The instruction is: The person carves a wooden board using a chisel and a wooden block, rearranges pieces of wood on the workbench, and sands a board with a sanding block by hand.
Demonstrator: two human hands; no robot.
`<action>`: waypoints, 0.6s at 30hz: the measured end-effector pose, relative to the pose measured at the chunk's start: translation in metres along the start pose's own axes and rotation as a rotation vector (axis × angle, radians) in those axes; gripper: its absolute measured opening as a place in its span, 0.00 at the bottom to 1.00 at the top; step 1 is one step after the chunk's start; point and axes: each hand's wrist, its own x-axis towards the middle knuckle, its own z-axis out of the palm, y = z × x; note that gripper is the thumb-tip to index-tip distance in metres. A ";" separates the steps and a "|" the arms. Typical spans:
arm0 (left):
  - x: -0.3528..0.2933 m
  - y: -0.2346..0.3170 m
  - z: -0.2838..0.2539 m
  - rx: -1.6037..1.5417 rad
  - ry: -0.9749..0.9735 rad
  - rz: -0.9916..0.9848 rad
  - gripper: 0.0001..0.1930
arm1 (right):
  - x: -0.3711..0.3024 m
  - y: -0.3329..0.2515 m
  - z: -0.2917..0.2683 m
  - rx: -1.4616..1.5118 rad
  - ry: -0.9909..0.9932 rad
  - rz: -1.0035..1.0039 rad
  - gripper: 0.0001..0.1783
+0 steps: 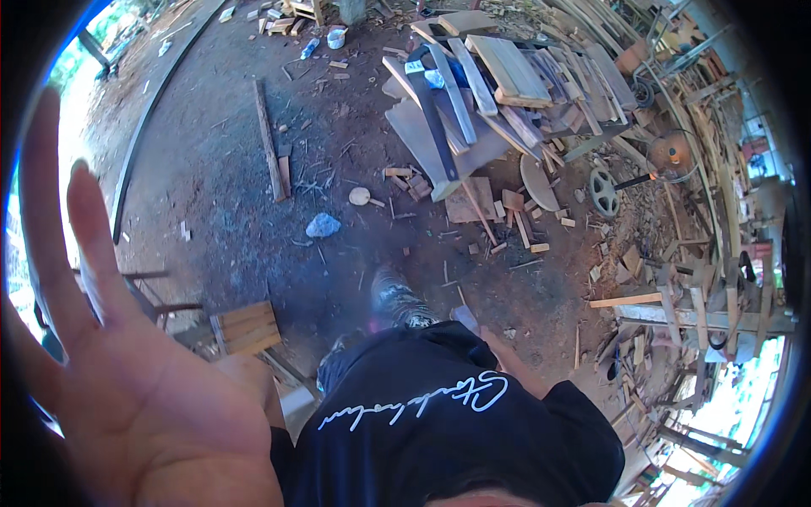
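The left hand (144, 397) is raised close to the lens, palm toward the camera, its fingers (89, 245) spread wide and straight, gripping nothing and touching nothing. Just beside the palm, toward the middle of the view, sits a small slatted wooden stool (247, 328) on the bare dirt floor (220, 169). The person's black shirt (439, 422) with pale script across it fills the lower middle, on the far side of the stool from the hand. The right hand (500, 345) shows only as a sliver at the shirt's upper edge, with a small pale object (465, 318) at its tip; whether its fingers close around that object cannot be told. Beyond the stool, farther out on the dirt, lie a pale crumpled scrap (323, 225), a round wooden disc (360, 196) and a long thin plank (269, 139). Well past those, a heap of stacked boards (498, 84) rises, with a small spoked wheel (603, 191) near its foot.
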 end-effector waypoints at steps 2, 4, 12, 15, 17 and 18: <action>0.035 -0.036 -0.027 -0.019 -0.023 -0.028 0.49 | 0.020 -0.030 -0.002 -0.005 -0.044 0.017 0.40; 0.073 -0.076 -0.052 -0.025 -0.044 -0.045 0.49 | 0.041 -0.070 -0.010 0.003 -0.059 0.026 0.39; 0.228 -0.221 -0.165 0.781 -0.087 -0.167 0.44 | 0.123 -0.234 -0.045 0.246 -0.055 0.100 0.36; 0.247 -0.294 -0.252 0.955 -0.198 -0.374 0.39 | 0.179 -0.289 -0.045 0.344 -0.089 0.124 0.37; 0.249 -0.354 -0.329 1.015 -0.213 -0.603 0.37 | 0.205 -0.328 -0.053 0.278 -0.093 0.071 0.39; 0.251 -0.386 -0.371 1.020 -0.220 -0.730 0.35 | 0.209 -0.347 -0.060 0.319 -0.092 0.090 0.39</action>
